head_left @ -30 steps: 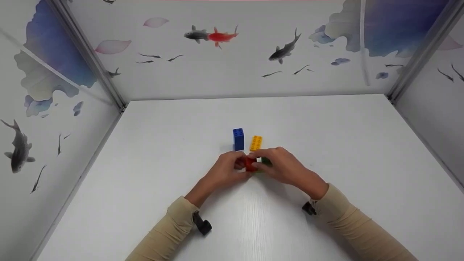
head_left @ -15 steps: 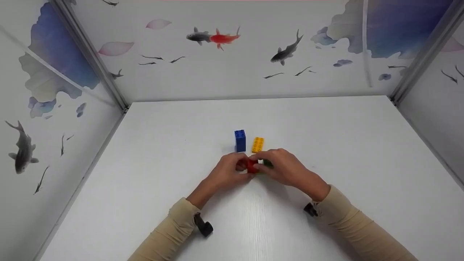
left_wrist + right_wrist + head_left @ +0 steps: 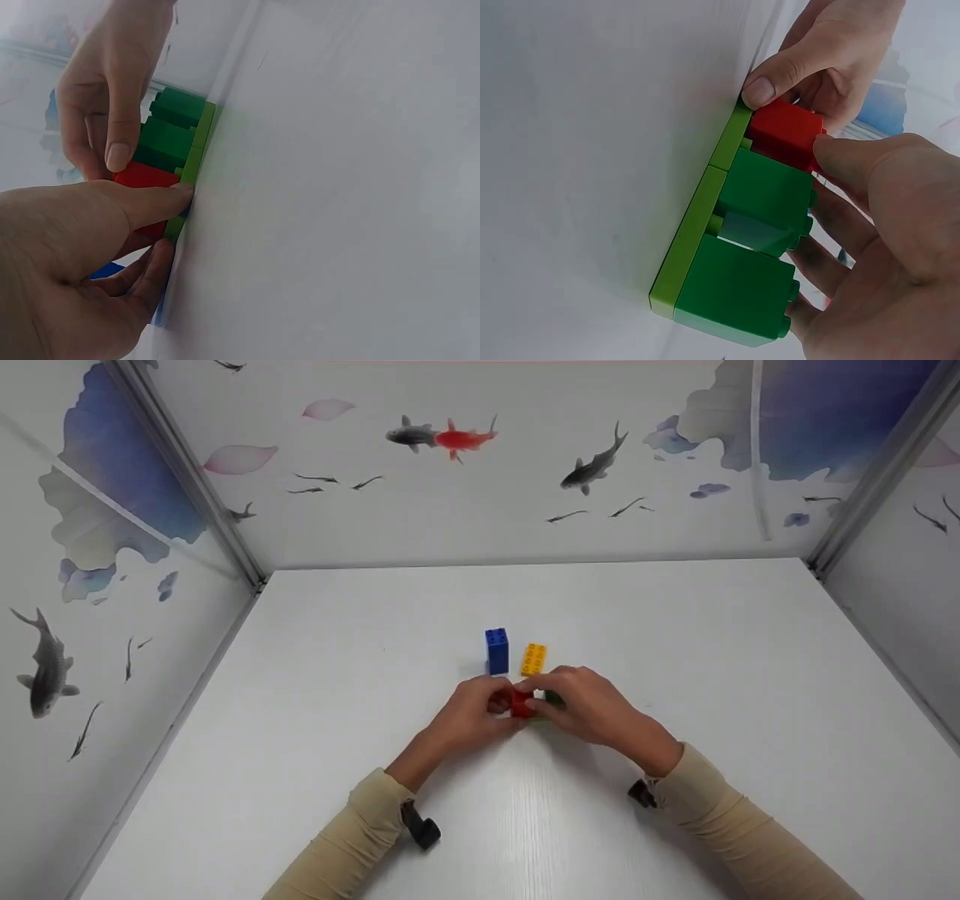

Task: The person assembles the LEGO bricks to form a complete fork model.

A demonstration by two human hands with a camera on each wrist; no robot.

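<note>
Setting: a white counter point(image 3: 315, 750) boxed in on three sides by white panels printed with fish and blue ink washes.
Hands: both meet near the middle of the counter, a little toward the near edge, with beige sleeves reaching in from that edge.
Left hand point(image 3: 469, 718): its fingers are curled around the red brick point(image 3: 520, 703); in the left wrist view the thumb lies along the brick's side with its tip touching the light green plates point(image 3: 196, 154) beneath.
Right hand point(image 3: 589, 705): its fingers are bent over the same red brick, the thumb pressing on one face and a fingertip on the far side, so both hands pinch it at once.
Red brick: it sits at one end of a short row, on the light green plates, right against the next dark green brick.
Dark green bricks point(image 3: 757, 247): two in a row beside the red one, studs pointing away from the counter, all seated on the light green plates, which lie flat on the counter.
Light green plates: two thin pieces end to end, forming the base under the three bricks.
Blue brick point(image 3: 496, 649): stands upright just beyond the hands, toward the far edge.
Yellow brick point(image 3: 533, 658): lies flat with its studs up, just beside the blue one on its right, the two close but apart.
Wrists: a small black camera mount shows under each sleeve cuff.
</note>
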